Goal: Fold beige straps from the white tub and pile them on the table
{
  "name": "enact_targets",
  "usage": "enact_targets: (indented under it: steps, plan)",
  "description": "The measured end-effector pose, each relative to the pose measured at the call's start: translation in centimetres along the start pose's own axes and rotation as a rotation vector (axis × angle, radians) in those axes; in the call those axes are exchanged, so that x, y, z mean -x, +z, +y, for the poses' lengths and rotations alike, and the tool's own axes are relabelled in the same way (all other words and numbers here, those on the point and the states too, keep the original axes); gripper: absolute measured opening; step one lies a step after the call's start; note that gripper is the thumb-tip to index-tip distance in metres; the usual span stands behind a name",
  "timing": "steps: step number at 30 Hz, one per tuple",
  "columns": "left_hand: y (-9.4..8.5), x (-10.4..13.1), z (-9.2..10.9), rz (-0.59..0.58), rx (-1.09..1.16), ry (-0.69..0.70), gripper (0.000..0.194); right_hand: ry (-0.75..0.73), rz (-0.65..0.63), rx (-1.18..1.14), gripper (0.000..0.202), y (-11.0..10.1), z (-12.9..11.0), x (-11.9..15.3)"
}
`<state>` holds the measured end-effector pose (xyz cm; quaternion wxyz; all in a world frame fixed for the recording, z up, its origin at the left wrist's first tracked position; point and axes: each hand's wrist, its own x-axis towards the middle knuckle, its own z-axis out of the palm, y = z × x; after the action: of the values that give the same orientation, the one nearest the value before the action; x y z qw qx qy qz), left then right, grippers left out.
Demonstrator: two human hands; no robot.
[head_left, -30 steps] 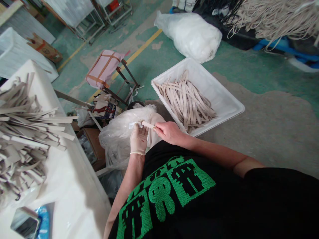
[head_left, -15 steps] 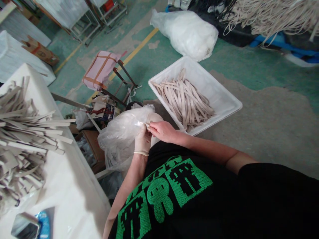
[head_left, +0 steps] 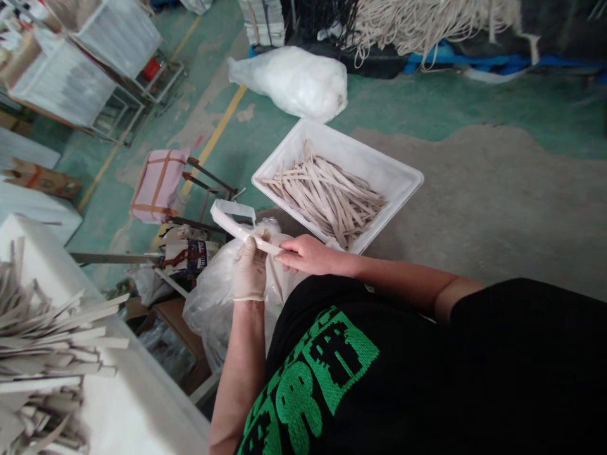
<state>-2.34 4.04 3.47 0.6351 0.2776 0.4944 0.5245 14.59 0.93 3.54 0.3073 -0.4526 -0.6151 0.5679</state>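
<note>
A pale, flat strip (head_left: pixel 232 225) slants across in front of my body, its far end beside a whitish translucent flap. My left hand (head_left: pixel 250 272), in a thin whitish glove, is closed around the strip near its middle, thumb on top. The bare fingers of my right hand (head_left: pixel 308 254) pinch its near end. Below and behind both hands bulges a clear plastic bag (head_left: pixel 208 316). Just beyond my right hand stands a white plastic tub (head_left: pixel 398 180) with a heap of beige strips (head_left: pixel 332 196) in it.
At left, a white table (head_left: pixel 142 385) bears piles of grey-beige strips (head_left: pixel 57 335). A stool with a pink padded seat (head_left: pixel 159 186) stands ahead. Beyond the tub lies a stuffed white bag (head_left: pixel 303 82). Bundled cords (head_left: pixel 403 25) are at the back, wheeled bins (head_left: pixel 66 82) at far left.
The pale strip now shows stretched out between my hands, where before only a small white bit was visible at my fingertips. My hands are slightly farther apart. The view has shifted.
</note>
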Motion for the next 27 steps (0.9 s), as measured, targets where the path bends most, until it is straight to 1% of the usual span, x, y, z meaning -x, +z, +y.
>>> enact_targets:
  steps: [2,4,7,9,11,13,14,16,18,20,23,25,27]
  plan:
    - [-0.3,-0.4,0.6,0.041,0.000,0.029,0.029,0.040,-0.063,0.011,0.023,0.1,0.5,0.4]
    - [-0.5,-0.5,0.5,0.040,-0.011,0.019,0.027,0.079,-0.085,-0.024,0.026,0.3,0.9,0.4]
    - [-0.2,-0.2,-0.4,-0.049,-0.065,-0.049,0.028,0.043,0.001,-0.061,0.029,0.4,0.6,-0.5]
    - [0.0,0.0,-0.8,-0.083,-0.089,-0.062,0.029,0.005,0.031,-0.032,0.028,0.3,0.1,-0.9]
    - [-0.2,0.0,-0.8,-0.049,-0.081,-0.030,0.029,0.012,-0.012,-0.001,0.026,0.1,-0.1,-0.9]
    - [-0.5,0.1,-0.7,0.005,-0.070,-0.004,0.030,0.069,-0.086,-0.018,0.025,0.2,-0.1,-0.7]
    - [-0.6,0.1,-0.7,0.008,-0.072,-0.011,0.031,0.096,-0.103,-0.037,0.027,0.3,0.0,-0.6]
    - [-0.8,0.3,-1.0,-0.043,-0.090,-0.056,0.031,0.107,-0.083,-0.059,0.029,0.5,0.1,-0.8]
    - [-0.7,0.5,-1.3,-0.091,-0.104,-0.076,0.028,0.064,-0.022,-0.031,0.030,0.7,0.2,-1.1]
    - [-0.9,0.4,-1.2,-0.067,-0.105,-0.048,0.025,0.026,-0.013,0.006,0.027,0.9,0.4,-1.3]
    - [-1.3,0.2,-0.7,0.004,-0.105,-0.006,0.025,0.052,-0.123,-0.014,0.026,1.4,0.8,-1.0]
    - [-1.6,0.4,-0.7,-0.020,-0.116,-0.030,0.027,0.089,-0.155,-0.050,0.029,1.7,1.0,-0.8]
    - [-1.6,0.7,-1.0,-0.080,-0.130,-0.074,0.028,0.087,-0.105,-0.043,0.030,1.8,0.9,-1.0]
